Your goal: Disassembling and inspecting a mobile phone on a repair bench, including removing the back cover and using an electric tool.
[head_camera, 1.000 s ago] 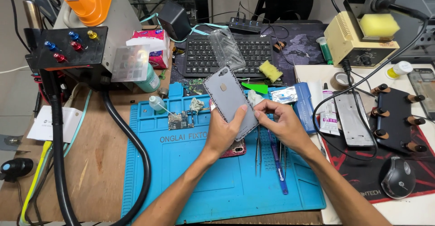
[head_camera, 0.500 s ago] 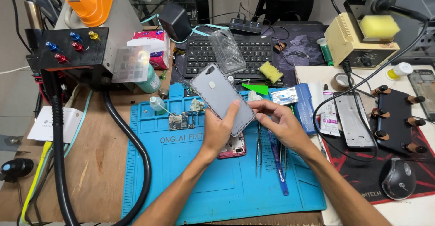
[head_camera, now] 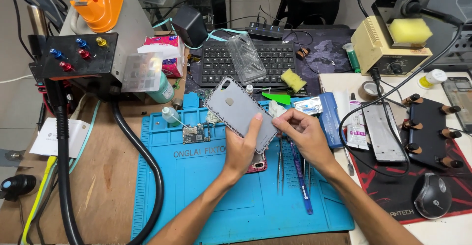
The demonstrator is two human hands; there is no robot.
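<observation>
While both hands hold it above the blue repair mat, one grey phone back cover tilts over the counter.

Left hand grips the cover's lower edge from beneath, thumb pressed on its back; right hand pinches its right edge between thumb and forefinger. One pink-rimmed phone lies on the mat under the left hand, one small circuit board just left of it. Two tweezers rest by the right wrist. One clear case lies on one black keyboard; two yellow sponges, one beside the keyboard, one on the soldering station.
</observation>
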